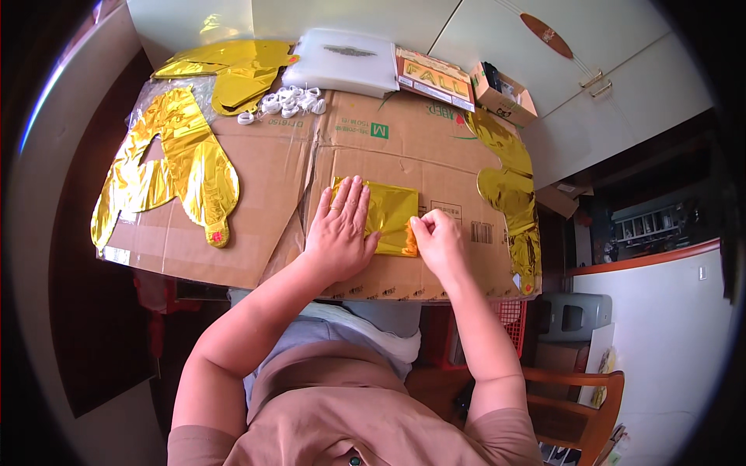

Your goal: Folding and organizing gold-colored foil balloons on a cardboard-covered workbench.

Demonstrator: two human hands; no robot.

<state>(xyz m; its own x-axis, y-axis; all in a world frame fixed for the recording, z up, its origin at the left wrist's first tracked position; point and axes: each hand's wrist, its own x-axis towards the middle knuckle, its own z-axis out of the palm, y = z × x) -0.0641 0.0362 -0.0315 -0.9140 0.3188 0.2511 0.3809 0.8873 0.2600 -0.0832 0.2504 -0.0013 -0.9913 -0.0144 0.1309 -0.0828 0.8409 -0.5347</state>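
A gold foil balloon, already folded into a small rectangle, is pressed flat by the open left hand near the front edge of the cardboard-covered surface. Its right edge is pinched by the right hand. Other gold balloons are not folded yet.

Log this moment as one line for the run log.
left hand flat on folded gold foil balloon | right hand pinching its edge | flattened cardboard underneath
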